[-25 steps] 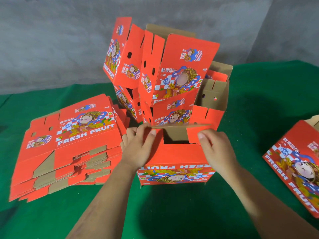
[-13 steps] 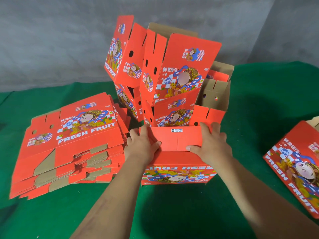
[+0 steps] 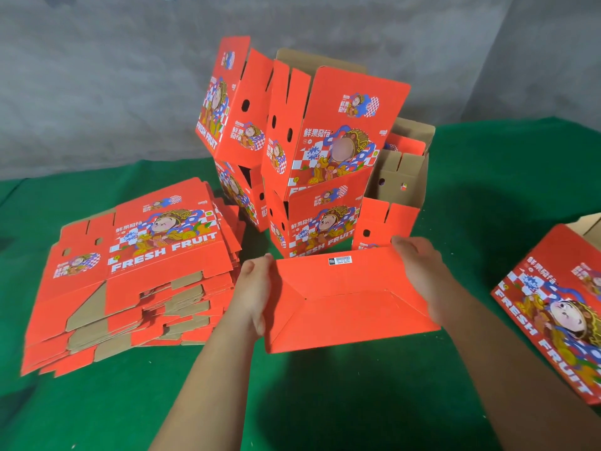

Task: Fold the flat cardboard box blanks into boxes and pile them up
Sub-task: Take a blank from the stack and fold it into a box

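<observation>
- Green felt-like cloth [image 3: 325, 402] covers the whole table, matte & slightly fuzzy, w/ small specks of lint; grey rough wall [image 3: 97, 76] behind it.
- Pile of folded boxes [image 3: 312, 151] at centre back: glossy red print outside, brown corrugated card inside, upright flaps w/ round punch holes & slots. They lean at angles, upper ones resting on lower ones; one open box at the right rear shows its brown inside.
- Stack of flat blanks [image 3: 136, 278] at left, lying fanned & uneven on the cloth; top sheet shows a cartoon figure & "FRESH FRUIT", brown tab edges stepping out along the near side.
- Another printed box [image 3: 553, 314] at right edge, tilted, partly cut off by the frame.
- Box in work [image 3: 351, 297] sits on the cloth just in front of the pile, plain red bottom facing up: four flaps meet in a flat rectangle w/ diagonal seams at both ends, small barcode label [image 3: 340, 260] near the far edge.
- Left hand [image 3: 255, 294] pressed against the box's left end, fingers held together & lightly bent.
- Right hand [image 3: 419, 271] on the right end, fingers laid over the far corner, thumb side on the flap. Can't tell whether it grips or just presses.
</observation>
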{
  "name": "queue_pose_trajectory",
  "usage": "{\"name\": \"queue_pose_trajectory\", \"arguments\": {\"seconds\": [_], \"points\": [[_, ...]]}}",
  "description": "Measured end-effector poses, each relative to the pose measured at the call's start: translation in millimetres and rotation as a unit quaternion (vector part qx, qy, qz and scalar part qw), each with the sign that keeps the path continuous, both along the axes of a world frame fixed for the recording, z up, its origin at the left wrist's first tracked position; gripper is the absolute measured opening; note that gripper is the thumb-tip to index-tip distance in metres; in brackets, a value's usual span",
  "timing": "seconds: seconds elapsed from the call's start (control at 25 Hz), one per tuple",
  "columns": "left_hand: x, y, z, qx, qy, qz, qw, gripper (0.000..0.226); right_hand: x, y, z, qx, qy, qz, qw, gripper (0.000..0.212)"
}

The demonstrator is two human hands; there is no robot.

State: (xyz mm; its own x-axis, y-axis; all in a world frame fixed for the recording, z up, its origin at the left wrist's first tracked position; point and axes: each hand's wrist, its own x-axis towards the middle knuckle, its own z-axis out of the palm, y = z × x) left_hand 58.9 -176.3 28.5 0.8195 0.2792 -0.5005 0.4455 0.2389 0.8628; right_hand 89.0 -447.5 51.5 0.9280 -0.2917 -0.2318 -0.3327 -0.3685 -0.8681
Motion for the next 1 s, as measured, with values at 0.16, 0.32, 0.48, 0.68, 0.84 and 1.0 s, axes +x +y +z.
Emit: {"name": "queue_pose_trajectory", "arguments": {"seconds": [0.16, 0.32, 0.48, 0.68, 0.84, 1.0], "points": [[-9.5, -2.5, -0.5, -0.053, -0.042, 0.024, 0.997, 0.048, -14.0, -10.2, 2.6, 0.038, -0.027, -0.023, 0.999, 0.026], [-19.7, -10.5, -18.5, -0.045, -0.149, -0.044, 0.987, 0.08, -27.6, -24.2, -13.6, -0.018, -0.063, -0.011, 0.998, 0.043], [-27.4, -17.5, -38.1, 0.059, -0.192, -0.161, 0.966, 0.086, -40.4, -28.2, -39.5, -0.06, -0.016, 0.057, 0.996, 0.09], [-33.5, -45.1, -66.4, 0.232, -0.159, -0.211, 0.936, 0.111, -40.0, -39.2, -79.2, -0.129, 0.12, 0.051, 0.983, 0.131], [-31.9, -49.6, -91.8, -0.002, -0.024, -0.056, 0.998, 0.113, -42.0, -45.4, -109.9, -0.162, 0.12, 0.091, 0.975, 0.102], [-23.8, -39.6, -95.5, -0.015, -0.029, -0.051, 0.998, 0.047, -40.7, -44.5, -118.2, -0.163, 0.031, 0.105, 0.98, 0.107]]}}
